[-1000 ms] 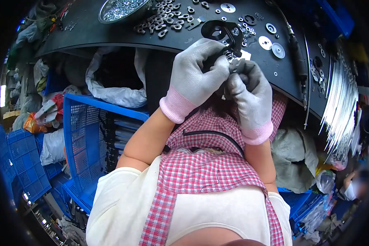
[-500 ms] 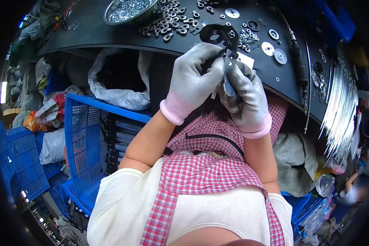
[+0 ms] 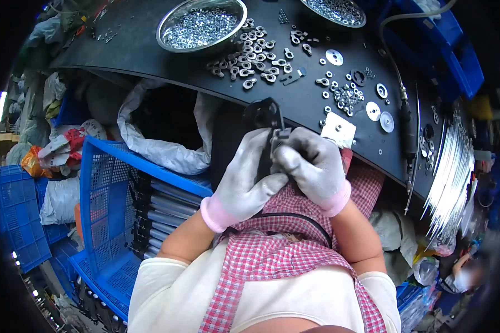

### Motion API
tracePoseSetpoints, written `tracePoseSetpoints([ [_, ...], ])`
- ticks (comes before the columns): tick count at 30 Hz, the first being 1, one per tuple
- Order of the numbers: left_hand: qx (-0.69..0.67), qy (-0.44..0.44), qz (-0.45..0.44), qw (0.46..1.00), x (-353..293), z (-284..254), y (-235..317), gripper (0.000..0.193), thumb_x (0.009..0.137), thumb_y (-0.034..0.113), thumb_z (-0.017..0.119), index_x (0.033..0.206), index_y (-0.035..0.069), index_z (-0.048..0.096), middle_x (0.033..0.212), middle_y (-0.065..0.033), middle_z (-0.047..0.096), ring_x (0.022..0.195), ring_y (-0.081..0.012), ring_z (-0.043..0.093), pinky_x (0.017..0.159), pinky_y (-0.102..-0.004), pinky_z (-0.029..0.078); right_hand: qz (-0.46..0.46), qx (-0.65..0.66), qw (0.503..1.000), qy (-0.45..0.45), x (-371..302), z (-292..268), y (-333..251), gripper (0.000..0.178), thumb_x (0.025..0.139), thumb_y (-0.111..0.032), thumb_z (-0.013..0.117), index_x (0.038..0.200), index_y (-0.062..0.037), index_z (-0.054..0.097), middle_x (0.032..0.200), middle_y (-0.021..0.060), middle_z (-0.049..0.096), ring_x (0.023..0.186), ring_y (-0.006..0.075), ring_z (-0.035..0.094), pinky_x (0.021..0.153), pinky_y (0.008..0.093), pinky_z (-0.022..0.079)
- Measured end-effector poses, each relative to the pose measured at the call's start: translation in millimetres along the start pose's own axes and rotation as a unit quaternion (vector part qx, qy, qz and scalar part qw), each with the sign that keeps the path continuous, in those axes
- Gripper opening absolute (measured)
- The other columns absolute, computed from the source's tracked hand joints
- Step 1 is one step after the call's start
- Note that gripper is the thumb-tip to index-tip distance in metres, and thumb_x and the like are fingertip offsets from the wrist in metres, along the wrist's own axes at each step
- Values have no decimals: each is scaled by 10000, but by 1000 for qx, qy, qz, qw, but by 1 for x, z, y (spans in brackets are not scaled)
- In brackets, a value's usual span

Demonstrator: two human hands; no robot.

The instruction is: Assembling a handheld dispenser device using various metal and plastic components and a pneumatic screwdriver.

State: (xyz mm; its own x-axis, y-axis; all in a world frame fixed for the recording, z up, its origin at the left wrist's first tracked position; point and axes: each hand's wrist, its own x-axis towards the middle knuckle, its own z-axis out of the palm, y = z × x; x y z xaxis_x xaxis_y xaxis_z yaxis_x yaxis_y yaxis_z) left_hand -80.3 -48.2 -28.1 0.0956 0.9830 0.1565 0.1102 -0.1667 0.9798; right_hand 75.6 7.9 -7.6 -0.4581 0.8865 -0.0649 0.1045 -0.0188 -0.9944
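Note:
Both my hands wear grey-white gloves with pink cuffs and meet in front of the bench edge. My left hand (image 3: pixel 244 175) is closed around a black metal part with a round, ring-like end (image 3: pixel 263 112) that sticks up past the fingertips. At the same part, my right hand (image 3: pixel 314 166) pinches with thumb and fingers near its lower end. Whether a small piece sits between those fingers is hidden. Just beyond the right hand, a white card or pad (image 3: pixel 339 129) with a small nut on it lies on the bench.
The dark bench (image 3: pixel 133 61) carries steel bowls of nuts (image 3: pixel 201 29), (image 3: pixel 339 11), loose eyelet-shaped metal pieces (image 3: pixel 255 55), small nuts (image 3: pixel 347 97), flat discs (image 3: pixel 386 122) and thin metal rods (image 3: pixel 450 166). A pneumatic driver (image 3: pixel 409 127) lies at right. A blue crate (image 3: pixel 108 194) with black-ended tubes stands at left.
My hands and the black part have come back from over the bench, nearer to my body. My right hand has shifted from the part's side to a pinch. The view has shifted, showing more bench.

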Motion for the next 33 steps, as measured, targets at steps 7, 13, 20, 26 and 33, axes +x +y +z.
tracePoseSetpoints([
  [7,-58,61,-109,990,-21,-18,-30,481,840,-36,482,1296,20,341,1095,-101,466,620,-77,550,505,-194,447,-214,-380,895,91,164,-59,-6,258,858,-253,600,980,-35,665,796,159,657,721,290,654,710,360,512],
  [13,-43,156,-60,985,-15,-30,-35,453,831,-36,499,1259,20,363,1062,-81,492,723,-76,528,611,-208,455,-184,-568,789,-144,250,-55,16,309,824,-268,626,1007,-22,659,980,188,648,940,346,613,868,389,473],
  [20,-6,185,-118,976,-21,-48,-43,454,821,12,539,1252,-10,397,1174,-131,483,1054,-174,506,916,-303,428,-23,-669,740,-60,250,-51,4,397,845,-366,609,1022,-11,637,1015,185,605,973,343,585,868,393,472],
  [26,121,150,-50,980,-18,-59,-51,430,840,-11,494,1266,-3,429,1338,-124,404,889,-86,531,670,-196,462,-195,-584,751,-237,257,-85,11,384,765,-35,633,1137,-105,569,1065,137,567,1030,323,546,910,388,460],
  [33,208,167,54,962,5,-50,-49,473,826,-21,509,1288,-22,407,1318,-144,401,1204,-196,457,990,-296,400,-173,-568,752,-285,256,-84,10,451,713,25,632,1134,-123,571,1037,124,539,1018,326,545,895,396,470],
])
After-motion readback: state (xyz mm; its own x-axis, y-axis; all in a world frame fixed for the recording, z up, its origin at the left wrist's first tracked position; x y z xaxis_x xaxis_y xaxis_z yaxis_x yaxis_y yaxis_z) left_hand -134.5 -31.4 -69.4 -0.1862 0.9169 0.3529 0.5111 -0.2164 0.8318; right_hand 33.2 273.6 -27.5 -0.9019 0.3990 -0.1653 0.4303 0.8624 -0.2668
